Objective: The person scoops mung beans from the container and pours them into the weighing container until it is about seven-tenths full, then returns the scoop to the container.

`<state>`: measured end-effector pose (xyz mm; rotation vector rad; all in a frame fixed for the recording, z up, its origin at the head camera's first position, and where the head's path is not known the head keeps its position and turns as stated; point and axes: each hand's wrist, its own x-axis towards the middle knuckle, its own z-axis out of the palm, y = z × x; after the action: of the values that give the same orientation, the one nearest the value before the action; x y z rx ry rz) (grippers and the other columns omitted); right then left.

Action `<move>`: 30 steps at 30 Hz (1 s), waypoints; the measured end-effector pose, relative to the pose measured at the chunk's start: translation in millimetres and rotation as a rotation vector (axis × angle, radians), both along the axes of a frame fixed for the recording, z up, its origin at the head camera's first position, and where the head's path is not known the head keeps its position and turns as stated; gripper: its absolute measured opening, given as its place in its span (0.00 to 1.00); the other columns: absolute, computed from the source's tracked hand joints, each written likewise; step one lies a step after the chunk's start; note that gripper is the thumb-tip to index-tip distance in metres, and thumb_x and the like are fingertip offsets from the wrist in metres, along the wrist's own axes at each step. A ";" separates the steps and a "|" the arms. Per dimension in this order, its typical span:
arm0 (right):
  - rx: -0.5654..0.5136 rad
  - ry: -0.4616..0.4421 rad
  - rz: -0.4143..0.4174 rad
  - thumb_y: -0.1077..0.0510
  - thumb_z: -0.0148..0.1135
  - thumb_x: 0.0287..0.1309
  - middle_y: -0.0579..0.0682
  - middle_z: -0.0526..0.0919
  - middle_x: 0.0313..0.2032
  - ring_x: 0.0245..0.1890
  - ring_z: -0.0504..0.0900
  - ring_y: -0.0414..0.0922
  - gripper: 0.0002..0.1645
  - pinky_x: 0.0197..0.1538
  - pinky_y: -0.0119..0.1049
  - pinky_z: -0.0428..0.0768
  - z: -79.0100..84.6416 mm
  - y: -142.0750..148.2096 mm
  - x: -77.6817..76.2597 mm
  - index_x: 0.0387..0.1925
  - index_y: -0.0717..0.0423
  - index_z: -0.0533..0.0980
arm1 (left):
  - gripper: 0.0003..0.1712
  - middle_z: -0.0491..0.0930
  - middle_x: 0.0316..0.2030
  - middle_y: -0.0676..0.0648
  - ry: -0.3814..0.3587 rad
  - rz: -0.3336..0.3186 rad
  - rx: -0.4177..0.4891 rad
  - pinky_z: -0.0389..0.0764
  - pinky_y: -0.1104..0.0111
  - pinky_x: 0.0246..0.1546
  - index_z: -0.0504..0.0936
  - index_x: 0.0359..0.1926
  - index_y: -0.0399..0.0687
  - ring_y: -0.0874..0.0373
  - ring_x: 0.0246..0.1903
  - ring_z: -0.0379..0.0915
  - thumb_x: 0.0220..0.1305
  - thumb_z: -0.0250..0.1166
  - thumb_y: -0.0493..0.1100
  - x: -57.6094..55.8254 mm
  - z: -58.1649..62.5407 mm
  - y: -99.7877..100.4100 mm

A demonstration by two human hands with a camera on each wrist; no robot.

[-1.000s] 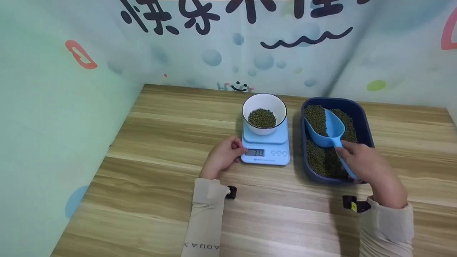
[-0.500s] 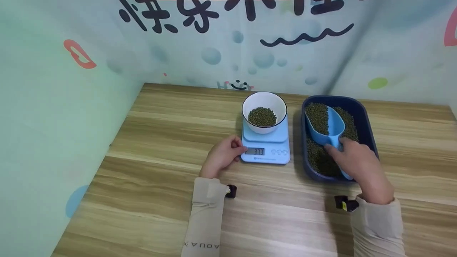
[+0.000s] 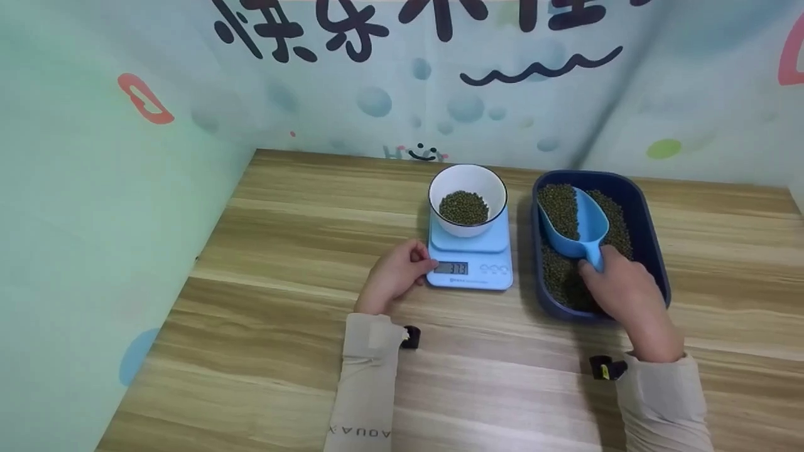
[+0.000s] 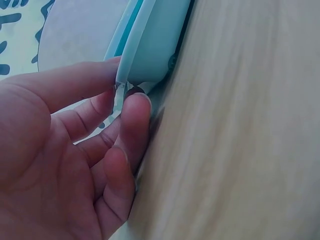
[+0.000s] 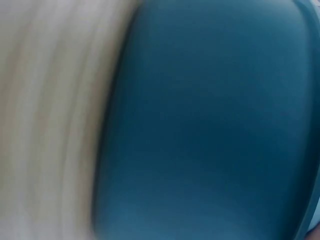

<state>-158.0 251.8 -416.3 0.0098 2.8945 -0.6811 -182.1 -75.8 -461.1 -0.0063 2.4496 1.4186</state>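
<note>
In the head view my right hand (image 3: pixel 622 282) grips the handle of a light-blue scoop (image 3: pixel 590 216). Small dark-green beans, which look like mung beans (image 3: pixel 558 210), lie in the scoop, over the bean-filled navy tub (image 3: pixel 656 263). The palm hides the handle's lower end. My left hand (image 3: pixel 397 273) pinches the left edge of a light-blue kitchen scale (image 3: pixel 468 280); in the left wrist view its thumb (image 4: pixel 85 82) lies on the top edge and a finger (image 4: pixel 135 117) sits below. The display shows the digits 373. On the scale's platform stands a white bowl (image 3: pixel 440 188) with beans inside.
All of this rests on a wood-grain table (image 3: pixel 282 251). A printed curtain (image 3: pixel 314 107) hangs behind and along the left side. The tub's outer wall (image 5: pixel 200 120) fills most of the right wrist view. Scale and tub stand side by side with a narrow gap.
My right hand has shifted left and its grip has moved over the scoop's handle, covering the lower end. The scoop has moved slightly right. My left hand and the scale stay put.
</note>
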 end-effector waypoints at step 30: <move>0.023 0.207 -0.068 0.51 0.45 0.57 0.53 0.66 0.19 0.17 0.67 0.48 0.17 0.18 0.36 0.63 7.3 7.5 15.0 0.39 0.62 0.65 | 0.08 0.74 0.25 0.50 0.011 -0.006 -0.006 0.71 0.68 0.24 0.71 0.33 0.50 0.57 0.24 0.73 0.57 0.61 0.47 0.5 -0.5 -0.3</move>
<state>-142.9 259.3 -409.0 0.0436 3.1135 -0.6984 -181.6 -76.1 -461.6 0.0076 2.4607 1.4123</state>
